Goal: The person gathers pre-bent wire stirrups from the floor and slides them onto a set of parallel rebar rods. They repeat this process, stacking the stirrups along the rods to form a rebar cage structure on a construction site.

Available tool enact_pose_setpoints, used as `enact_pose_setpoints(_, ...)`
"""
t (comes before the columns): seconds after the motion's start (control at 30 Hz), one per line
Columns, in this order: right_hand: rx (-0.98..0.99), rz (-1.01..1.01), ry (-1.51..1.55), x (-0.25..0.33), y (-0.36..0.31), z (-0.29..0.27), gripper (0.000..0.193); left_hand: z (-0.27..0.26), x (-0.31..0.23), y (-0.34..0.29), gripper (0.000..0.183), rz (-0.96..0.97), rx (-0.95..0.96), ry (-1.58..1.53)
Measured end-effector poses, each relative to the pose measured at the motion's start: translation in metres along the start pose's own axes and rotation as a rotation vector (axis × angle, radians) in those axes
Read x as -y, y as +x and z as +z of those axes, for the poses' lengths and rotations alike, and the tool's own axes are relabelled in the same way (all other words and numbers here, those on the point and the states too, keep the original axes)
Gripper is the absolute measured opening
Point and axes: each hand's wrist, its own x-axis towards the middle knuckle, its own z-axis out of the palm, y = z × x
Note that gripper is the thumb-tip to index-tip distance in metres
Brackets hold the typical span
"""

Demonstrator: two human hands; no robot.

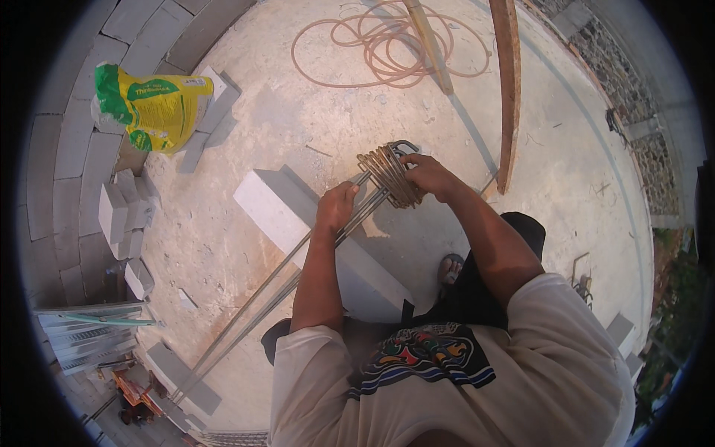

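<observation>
My left hand (337,206) grips a bundle of long thin steel rods (253,305) that runs from the lower left up toward the middle. A stack of bent rusty wire stirrups (387,173) is threaded on the rods' far end. My right hand (430,177) holds these stirrups from the right side. The rods rest across a long white concrete block (277,203) lying on the dusty concrete floor (298,119). My sandalled foot (450,268) shows below the right forearm.
A yellow and green sack (156,104) lies at the upper left beside loose white blocks (123,212). A coiled orange hose (387,45) lies at the top. Two wooden poles (508,89) lean at the upper right. Metal profiles (93,335) are stacked at the lower left.
</observation>
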Motion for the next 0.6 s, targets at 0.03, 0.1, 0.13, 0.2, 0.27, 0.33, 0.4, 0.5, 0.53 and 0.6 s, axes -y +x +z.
enact_pose_setpoints(0.03, 0.021, 0.016, -0.007, 0.007, -0.008, 0.0, 0.043, 0.0, 0.0, 0.0, 0.037, -0.002, -0.001, 0.005)
enact_pose_setpoints(0.1, 0.035, -0.016, -0.076, 0.007, -0.011, 0.0, 0.048, 0.002, 0.002, 0.001, 0.038, 0.03, -0.03, 0.011)
enact_pose_setpoints(0.13, 0.03, -0.062, -0.138, -0.002, -0.006, 0.0, 0.051, 0.004, 0.006, 0.002, 0.04, 0.059, -0.06, 0.012)
enact_pose_setpoints(0.2, 0.035, -0.09, -0.176, -0.015, 0.001, -0.002, 0.057, 0.007, 0.009, 0.002, 0.042, 0.071, -0.072, -0.007)
enact_pose_setpoints(0.27, 0.052, -0.053, -0.128, -0.025, 0.007, -0.008, 0.063, 0.007, 0.005, 0.003, 0.043, 0.034, -0.037, -0.046)
enact_pose_setpoints(0.33, 0.143, 0.021, 0.0, -0.011, -0.003, -0.003, 0.072, 0.007, 0.011, 0.001, 0.044, 0.058, -0.067, -0.023)
enact_pose_setpoints(0.4, 0.192, 0.044, 0.075, -0.007, -0.007, 0.0, 0.075, 0.006, 0.009, 0.002, 0.041, 0.027, -0.041, -0.012)
enact_pose_setpoints(0.5, 0.213, -0.01, 0.096, -0.02, -0.002, 0.003, 0.072, 0.004, 0.002, 0.004, 0.038, -0.039, 0.012, -0.015)
enact_pose_setpoints(0.53, 0.223, -0.038, 0.092, -0.025, 0.003, 0.005, 0.072, 0.005, 0.005, 0.004, 0.04, -0.016, -0.016, -0.018)
enact_pose_setpoints(0.6, 0.226, -0.059, 0.083, -0.029, 0.006, 0.008, 0.074, 0.007, 0.008, 0.004, 0.043, 0.018, -0.054, -0.015)
